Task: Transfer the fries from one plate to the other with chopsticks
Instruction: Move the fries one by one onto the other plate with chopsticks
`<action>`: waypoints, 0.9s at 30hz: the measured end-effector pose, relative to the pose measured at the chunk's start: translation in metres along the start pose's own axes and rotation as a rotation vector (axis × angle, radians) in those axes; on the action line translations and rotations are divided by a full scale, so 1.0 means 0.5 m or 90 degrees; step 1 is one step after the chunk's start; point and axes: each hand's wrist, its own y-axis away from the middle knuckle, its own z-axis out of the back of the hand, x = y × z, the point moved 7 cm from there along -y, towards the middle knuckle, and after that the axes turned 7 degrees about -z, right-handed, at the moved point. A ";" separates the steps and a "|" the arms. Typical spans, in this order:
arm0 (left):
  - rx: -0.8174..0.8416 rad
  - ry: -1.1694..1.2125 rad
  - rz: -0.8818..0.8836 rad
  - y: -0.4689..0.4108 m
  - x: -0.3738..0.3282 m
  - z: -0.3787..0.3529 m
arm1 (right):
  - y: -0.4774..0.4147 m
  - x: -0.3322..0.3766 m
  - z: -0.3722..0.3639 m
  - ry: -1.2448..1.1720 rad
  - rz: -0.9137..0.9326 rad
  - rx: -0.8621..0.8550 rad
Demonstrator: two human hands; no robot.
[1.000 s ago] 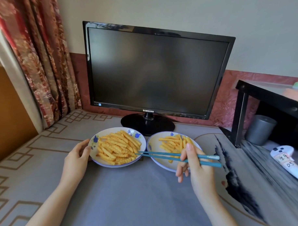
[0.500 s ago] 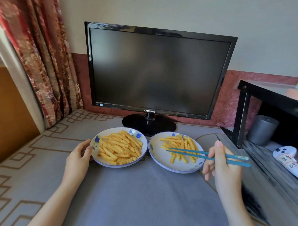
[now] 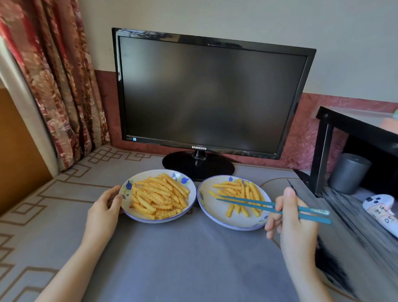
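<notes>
So the right hand (image 3: 297, 222) has pulled back to the right since a second ago, and the teal chopsticks (image 3: 259, 202) went with it; their tips were at the edge of the left plate (image 3: 141, 215) then, now they sit over the left part of the right plate (image 3: 214, 211); barely any shift in the last half second. The hand has them pinched between thumb and curled fingers, thick ends poking out to the right; the tips are almost together, just over a fry, and I honestly can't tell if they touch it. The crinkle-cut fries (image 3: 160, 198) are mostly heaped on the left plate; a smaller lot of fries (image 3: 239, 195) lies spread across the right plate. The two plates sit side by side, rims nearly touching, both white with blue flowers. The left hand (image 3: 103, 212) grips the left plate's outer rim, thumb up against the edge. All of it is on a grey cloth (image 3: 189, 263) with a brown line pattern at the left; right behind the plates stands a dark Samsung monitor (image 3: 206, 94); a red floral curtain (image 3: 49, 77) hangs at the left; off to the right there's a black shelf (image 3: 363, 129), a grey cup (image 3: 348, 173) under it and a white controller (image 3: 385, 214) with writing on it.
</notes>
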 end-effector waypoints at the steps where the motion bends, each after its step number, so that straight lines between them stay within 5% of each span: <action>1: 0.001 0.001 0.000 0.000 -0.001 0.000 | 0.002 0.001 -0.001 -0.018 0.000 -0.005; 19: 0.002 0.003 0.005 0.001 0.000 0.000 | 0.075 -0.016 -0.131 -0.030 0.022 0.212; 27: -0.003 -0.005 -0.004 0.002 -0.006 0.001 | 0.051 -0.004 -0.086 -0.048 0.024 0.129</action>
